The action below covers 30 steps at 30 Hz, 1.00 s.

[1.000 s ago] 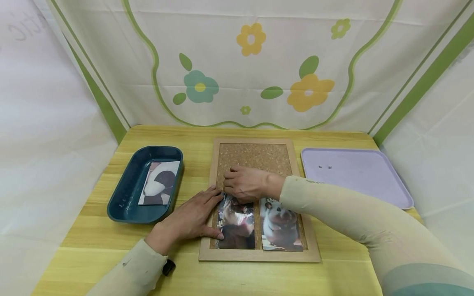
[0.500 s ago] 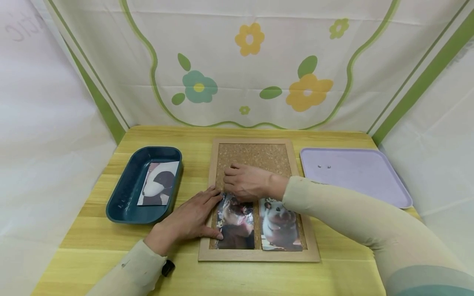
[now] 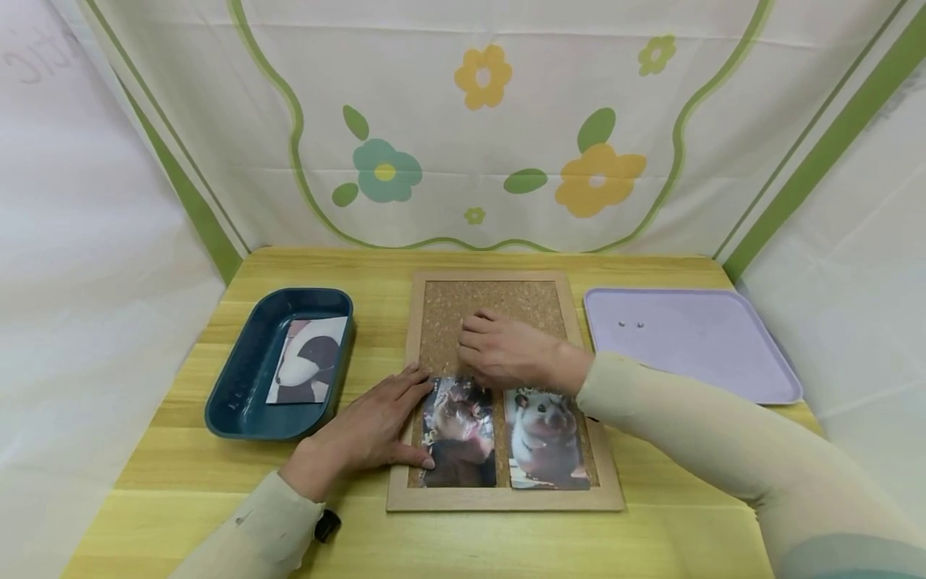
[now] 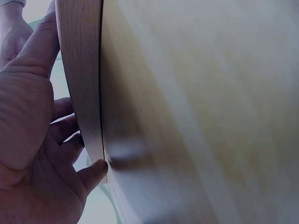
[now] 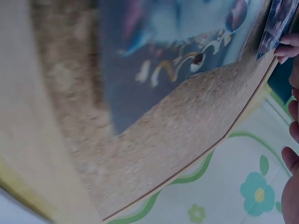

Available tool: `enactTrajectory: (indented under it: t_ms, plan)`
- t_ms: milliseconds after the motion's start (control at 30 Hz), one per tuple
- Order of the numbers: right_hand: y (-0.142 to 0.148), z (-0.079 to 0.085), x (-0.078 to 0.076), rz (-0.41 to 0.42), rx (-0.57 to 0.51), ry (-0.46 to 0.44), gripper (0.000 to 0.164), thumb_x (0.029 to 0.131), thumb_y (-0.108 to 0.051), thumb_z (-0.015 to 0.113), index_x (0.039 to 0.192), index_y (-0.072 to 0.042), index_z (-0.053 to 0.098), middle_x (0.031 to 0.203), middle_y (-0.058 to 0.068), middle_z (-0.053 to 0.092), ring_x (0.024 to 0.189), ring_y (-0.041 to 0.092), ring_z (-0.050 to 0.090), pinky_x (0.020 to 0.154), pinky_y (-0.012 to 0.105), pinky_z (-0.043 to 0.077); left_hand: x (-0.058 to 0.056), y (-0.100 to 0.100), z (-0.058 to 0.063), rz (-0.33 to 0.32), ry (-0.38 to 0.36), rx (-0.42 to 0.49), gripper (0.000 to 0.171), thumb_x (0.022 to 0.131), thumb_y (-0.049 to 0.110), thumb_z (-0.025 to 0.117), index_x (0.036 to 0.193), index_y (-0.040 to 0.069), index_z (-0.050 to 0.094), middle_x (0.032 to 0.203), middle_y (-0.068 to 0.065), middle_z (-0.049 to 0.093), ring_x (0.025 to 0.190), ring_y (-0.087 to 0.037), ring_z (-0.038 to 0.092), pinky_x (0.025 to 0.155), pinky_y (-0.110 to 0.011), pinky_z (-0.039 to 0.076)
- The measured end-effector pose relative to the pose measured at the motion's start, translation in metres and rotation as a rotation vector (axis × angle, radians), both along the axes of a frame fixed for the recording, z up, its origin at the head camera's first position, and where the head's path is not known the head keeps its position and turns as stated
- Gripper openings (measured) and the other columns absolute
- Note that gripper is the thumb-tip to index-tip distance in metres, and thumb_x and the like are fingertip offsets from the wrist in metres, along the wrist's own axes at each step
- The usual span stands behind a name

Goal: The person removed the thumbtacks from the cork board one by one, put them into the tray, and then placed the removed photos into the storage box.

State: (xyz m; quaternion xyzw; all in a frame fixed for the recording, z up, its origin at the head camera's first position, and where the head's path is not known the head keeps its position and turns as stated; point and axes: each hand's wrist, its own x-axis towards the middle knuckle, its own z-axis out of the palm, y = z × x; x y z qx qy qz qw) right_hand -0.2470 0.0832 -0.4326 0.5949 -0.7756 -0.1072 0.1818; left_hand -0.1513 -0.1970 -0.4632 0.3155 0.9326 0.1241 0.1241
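Note:
A wood-framed corkboard (image 3: 495,322) lies flat with two photos side by side on its lower half. My left hand (image 3: 369,430) rests spread on the board's left edge, its fingertips touching the left photo (image 3: 459,434), a dark, glossy animal picture. In the left wrist view its fingers lie along the wooden frame (image 4: 81,60). Just above the photos is my right hand (image 3: 510,351), fingers loosely bent; its thumb (image 5: 289,158) stands apart from the fingers, with nothing visible between them. The hamster photo (image 3: 546,442) lies at right; a small round dark spot shows near its top edge.
A dark blue tray (image 3: 231,406) at left holds a black-and-white animal photo (image 3: 307,362). On the lilac tray (image 3: 709,330) at right lie two small silvery pieces (image 3: 640,326). A flowered cloth (image 3: 434,104) hangs behind the wooden table (image 3: 499,547).
My right hand has shifted right from the top of the left photo, uncovering more of that photo's upper edge. The left hand stays in place.

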Motion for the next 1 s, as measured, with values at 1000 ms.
enactTrajectory:
  t_ms: [1000]
  plan:
    - [0.103,-0.015,-0.001,-0.167,-0.159,0.028,0.020,0.101,-0.022,0.047,0.089,-0.010,0.059,0.091,0.007,0.064,0.092,0.031,0.056,0.092,0.050,0.047,0.001,0.000,0.003,0.009,-0.029,0.012,0.117,0.079,0.080,0.074,0.165,0.010,0.036,0.175,-0.008,0.027,0.164,-0.026,0.015,0.130,-0.052,0.027]
